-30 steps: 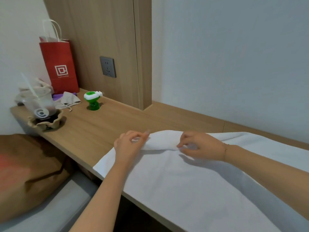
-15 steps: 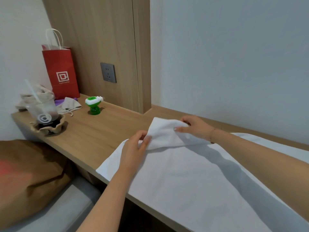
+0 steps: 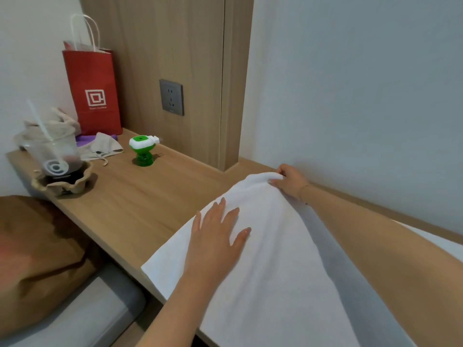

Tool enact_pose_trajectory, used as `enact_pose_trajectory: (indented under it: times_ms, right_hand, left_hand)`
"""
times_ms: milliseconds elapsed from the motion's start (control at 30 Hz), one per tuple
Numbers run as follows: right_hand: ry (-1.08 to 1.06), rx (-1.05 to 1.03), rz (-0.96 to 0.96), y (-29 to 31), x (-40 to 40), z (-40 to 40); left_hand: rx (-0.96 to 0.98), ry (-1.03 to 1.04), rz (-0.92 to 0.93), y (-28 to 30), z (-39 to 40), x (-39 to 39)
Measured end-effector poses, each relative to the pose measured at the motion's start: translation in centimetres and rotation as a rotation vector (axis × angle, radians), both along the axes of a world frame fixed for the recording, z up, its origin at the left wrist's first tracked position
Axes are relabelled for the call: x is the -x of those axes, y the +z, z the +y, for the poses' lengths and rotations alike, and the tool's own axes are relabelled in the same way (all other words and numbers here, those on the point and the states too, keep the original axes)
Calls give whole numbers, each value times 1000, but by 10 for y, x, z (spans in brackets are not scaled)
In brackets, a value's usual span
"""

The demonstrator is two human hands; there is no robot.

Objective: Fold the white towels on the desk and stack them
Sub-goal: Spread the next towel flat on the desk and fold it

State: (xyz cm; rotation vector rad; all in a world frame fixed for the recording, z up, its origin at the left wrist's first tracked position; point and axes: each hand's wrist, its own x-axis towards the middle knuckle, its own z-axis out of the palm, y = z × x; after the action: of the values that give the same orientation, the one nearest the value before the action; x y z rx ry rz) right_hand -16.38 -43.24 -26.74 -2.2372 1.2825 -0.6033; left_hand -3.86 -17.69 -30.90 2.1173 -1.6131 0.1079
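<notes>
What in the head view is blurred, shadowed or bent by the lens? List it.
Head view: soft, even light with no glare; the right forearm casts a grey shadow along the white towel; the brown bag at lower left is blurred; the wide lens bows the desk edge.

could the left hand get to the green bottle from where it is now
Probably yes: the left hand lies flat on the towel, holding nothing, and only bare desk lies between it and the green bottle.

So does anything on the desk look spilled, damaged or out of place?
Nothing spilled or damaged. The white towel overhangs the desk front edge slightly. Clutter at the far left end: plastic cup in a cardboard holder.
</notes>
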Motion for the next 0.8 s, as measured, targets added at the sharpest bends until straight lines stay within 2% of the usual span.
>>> enact_pose_trajectory:
  times_ms: [67, 167, 267, 433, 600, 700, 800]
  right_hand:
    - [-33, 93, 58, -9, -3, -2]
    - [-47, 312, 226, -15, -5, 2]
    - [10, 267, 452, -5, -2, 17]
    - [87, 93, 300, 6, 56, 96]
    - [169, 87, 497, -21, 97, 176]
    - [125, 167, 491, -29, 102, 187]
    - [138, 155, 502, -25, 100, 187]
  left_hand:
    - [-131, 42, -15, -5, -4, -2]
    - [-208, 51, -26, -5, -8, -2]
    - [-264, 60, -73, -3, -9, -1]
    - [-332, 56, -82, 3, -8, -2]
    - [-351, 43, -73, 2, -11, -4]
    - [-369, 90, -92, 3, -6, -21]
    - [-412, 167, -66, 13, 4, -42]
